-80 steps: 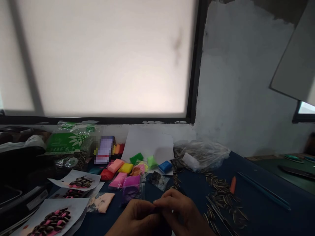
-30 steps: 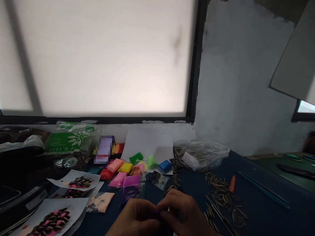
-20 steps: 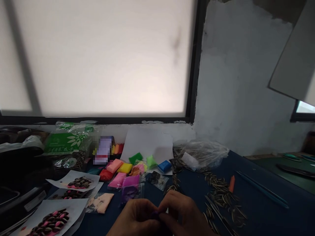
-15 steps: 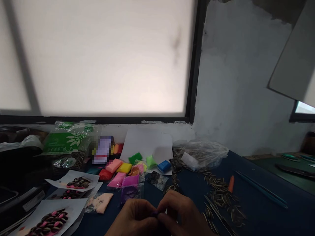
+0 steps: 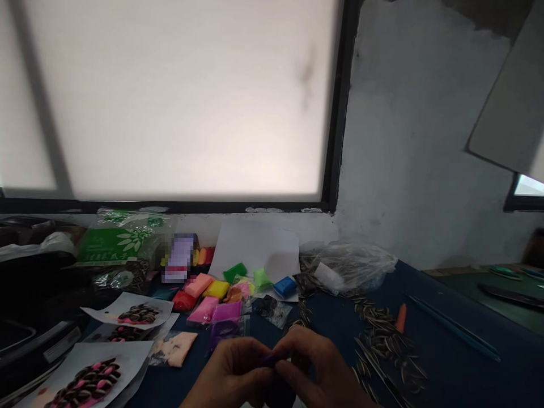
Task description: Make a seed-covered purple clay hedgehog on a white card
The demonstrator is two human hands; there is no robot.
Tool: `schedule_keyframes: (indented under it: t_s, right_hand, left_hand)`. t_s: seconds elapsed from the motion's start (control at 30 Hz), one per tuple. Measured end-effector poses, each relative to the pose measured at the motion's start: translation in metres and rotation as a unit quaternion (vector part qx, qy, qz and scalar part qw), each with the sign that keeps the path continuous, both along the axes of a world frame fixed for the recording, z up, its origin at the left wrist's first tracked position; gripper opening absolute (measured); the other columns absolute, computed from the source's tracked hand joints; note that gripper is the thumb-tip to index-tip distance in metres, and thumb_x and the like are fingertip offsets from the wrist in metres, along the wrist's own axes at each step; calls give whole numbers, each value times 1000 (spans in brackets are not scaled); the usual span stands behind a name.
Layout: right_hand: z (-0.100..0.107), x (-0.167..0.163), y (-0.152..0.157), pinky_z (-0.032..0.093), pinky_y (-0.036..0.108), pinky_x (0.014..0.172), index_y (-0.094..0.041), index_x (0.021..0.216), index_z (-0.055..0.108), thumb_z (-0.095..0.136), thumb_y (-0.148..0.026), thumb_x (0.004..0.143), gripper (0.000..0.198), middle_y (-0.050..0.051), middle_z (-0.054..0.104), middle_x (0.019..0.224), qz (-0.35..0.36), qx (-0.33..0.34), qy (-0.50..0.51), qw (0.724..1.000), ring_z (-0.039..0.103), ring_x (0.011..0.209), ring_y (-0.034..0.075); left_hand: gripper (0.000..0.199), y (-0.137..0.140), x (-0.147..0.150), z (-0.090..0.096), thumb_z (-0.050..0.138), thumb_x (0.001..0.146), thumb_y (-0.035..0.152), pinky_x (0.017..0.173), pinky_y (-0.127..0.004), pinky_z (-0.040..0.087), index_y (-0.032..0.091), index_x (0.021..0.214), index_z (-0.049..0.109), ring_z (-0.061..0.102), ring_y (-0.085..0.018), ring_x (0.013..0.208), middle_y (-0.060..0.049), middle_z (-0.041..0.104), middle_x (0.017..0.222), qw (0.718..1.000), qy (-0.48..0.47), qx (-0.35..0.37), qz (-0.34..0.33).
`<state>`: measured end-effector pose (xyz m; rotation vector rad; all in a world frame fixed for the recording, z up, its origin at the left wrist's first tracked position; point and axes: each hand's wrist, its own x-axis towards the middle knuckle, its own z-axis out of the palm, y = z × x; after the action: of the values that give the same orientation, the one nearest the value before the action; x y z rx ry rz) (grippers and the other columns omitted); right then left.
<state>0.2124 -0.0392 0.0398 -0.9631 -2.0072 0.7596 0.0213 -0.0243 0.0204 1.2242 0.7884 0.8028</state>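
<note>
At the bottom middle, my left hand (image 5: 232,371) and my right hand (image 5: 314,365) meet, with thumbs and forefingers pinched together. Between the fingertips is a small piece of dark purple modelling clay (image 5: 268,360), mostly covered by the fingers. Just beyond the left hand lie purple clay packets (image 5: 226,318). Past the right hand are loose striped sunflower seeds (image 5: 385,331) and thin metal tweezers (image 5: 378,368). What lies directly under the hands is dark and hard to make out.
More clay packets, among them a blue one (image 5: 284,287) and a yellow one (image 5: 216,289), lie beyond. Sheets with seed-and-clay pieces (image 5: 102,377) lie left, near a green seed bag (image 5: 110,243). An orange stick (image 5: 402,318) and long blue tweezers (image 5: 454,328) lie right.
Both hands have risen slightly, and more of the purple clay shows between the fingertips. The whole view has shifted a little; the things on the table have not moved.
</note>
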Motion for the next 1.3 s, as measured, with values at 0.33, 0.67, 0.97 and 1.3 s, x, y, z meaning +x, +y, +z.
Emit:
schedule_keyframes:
  t_s: [0.33,0.67,0.97,1.3]
  right_hand:
    - [2,0,-2,45,26,60,-15,98,66,56,-25,83,20,5,64,78,-11,-3,14,1000,60,66,17]
    - [1,0,-1,45,28,59,-16,80,66,56,-27,84,15,5,66,72,-16,-37,7,999,63,66,19]
    - [-1,0,0,42,27,57,-17,83,59,57,-37,86,20,4,63,69,-2,-57,9,998,57,62,17]
    - [2,-2,0,40,28,57,-17,82,60,56,-37,85,20,2,58,68,-10,-50,3,999,54,62,17]
  left_hand:
    - [51,4,-6,-3,78,72,64,59,-25,42,14,78,76,66,-18,63,-5,74,64,998,37,55,16]
    - [51,2,-5,-3,83,68,62,57,-24,44,14,86,76,68,-19,64,-5,76,69,998,10,66,21]
    - [52,5,-11,-1,80,70,63,61,-27,48,15,90,75,64,-17,61,-3,72,70,997,43,56,42]
    - [48,1,-6,-1,86,65,59,58,-24,45,14,77,78,59,-13,54,0,66,58,998,-14,40,44]
